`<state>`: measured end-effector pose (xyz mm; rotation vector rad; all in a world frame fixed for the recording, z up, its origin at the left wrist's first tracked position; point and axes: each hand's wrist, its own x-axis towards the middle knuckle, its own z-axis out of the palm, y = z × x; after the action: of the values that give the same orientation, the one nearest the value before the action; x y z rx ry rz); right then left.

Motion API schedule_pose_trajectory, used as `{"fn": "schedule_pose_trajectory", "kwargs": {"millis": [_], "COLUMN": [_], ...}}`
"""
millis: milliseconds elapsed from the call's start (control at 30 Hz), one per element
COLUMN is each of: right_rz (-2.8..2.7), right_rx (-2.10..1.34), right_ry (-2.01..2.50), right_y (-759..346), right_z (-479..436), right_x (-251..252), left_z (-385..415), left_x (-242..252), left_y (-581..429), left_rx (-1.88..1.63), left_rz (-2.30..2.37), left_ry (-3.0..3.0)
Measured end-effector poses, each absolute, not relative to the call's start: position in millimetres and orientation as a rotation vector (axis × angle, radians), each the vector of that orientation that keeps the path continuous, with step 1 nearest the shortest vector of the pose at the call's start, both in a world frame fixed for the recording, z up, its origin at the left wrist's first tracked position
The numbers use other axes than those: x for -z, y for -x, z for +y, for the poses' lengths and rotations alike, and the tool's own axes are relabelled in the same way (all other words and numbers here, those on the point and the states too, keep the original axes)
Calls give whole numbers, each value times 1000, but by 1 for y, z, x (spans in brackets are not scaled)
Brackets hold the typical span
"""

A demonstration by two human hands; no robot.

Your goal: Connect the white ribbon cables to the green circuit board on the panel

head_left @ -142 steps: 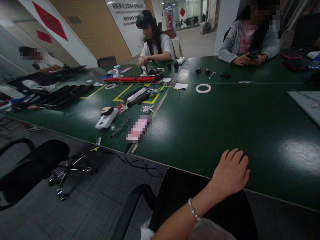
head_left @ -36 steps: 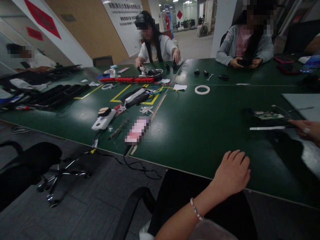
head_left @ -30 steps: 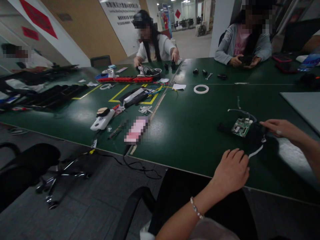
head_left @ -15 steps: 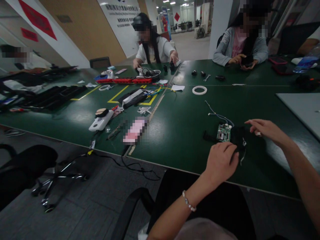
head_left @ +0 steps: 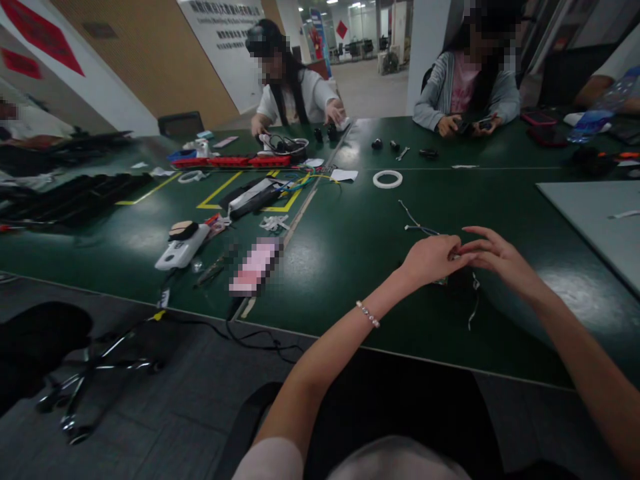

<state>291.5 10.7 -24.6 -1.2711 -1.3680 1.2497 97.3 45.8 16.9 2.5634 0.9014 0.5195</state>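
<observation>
My left hand (head_left: 433,259) is closed in a pinch over the electronics on the green table, palm down. My right hand (head_left: 503,261) meets it at the fingertips, one finger stretched out above and the others bent toward the left fingers. Whatever lies between the fingertips is too small or hidden to name. Beneath the hands, the green circuit board (head_left: 440,281) shows only as a sliver, and a dark part beside it is mostly covered. Thin grey-blue wires (head_left: 420,229) run out behind my left hand. A thin white strip (head_left: 473,310) lies below my right hand.
A white tape roll (head_left: 387,179) lies beyond my hands, with a wrench (head_left: 403,153) farther back. To the left are a phone (head_left: 256,267), a white device (head_left: 183,245) and a black pouch (head_left: 257,197). A grey board (head_left: 590,220) is at right. Two people sit opposite.
My left hand has moved up and forward over the circuit board, covering most of it. My right hand has come left to meet it. The view has shifted slightly.
</observation>
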Motion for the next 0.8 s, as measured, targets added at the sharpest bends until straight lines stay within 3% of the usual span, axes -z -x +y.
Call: {"fn": "schedule_pose_trajectory", "kwargs": {"millis": [133, 367, 600, 800], "right_rz": [-1548, -1981, -1861, -1282], "right_rx": [-1158, -583, -740, -510], "right_ry": [1275, 1474, 1613, 1769], "right_y": [-289, -295, -309, -359], "right_z": [11, 12, 9, 21], "right_x": [30, 31, 22, 30], "left_z": [50, 60, 64, 53], "left_x": [-2, -3, 1, 6], "left_y": [-96, -81, -75, -76], "left_rx": [-531, -636, -677, -537], "left_rz": [770, 761, 830, 786], "left_ry": [-2537, -2403, -2401, -2590]}}
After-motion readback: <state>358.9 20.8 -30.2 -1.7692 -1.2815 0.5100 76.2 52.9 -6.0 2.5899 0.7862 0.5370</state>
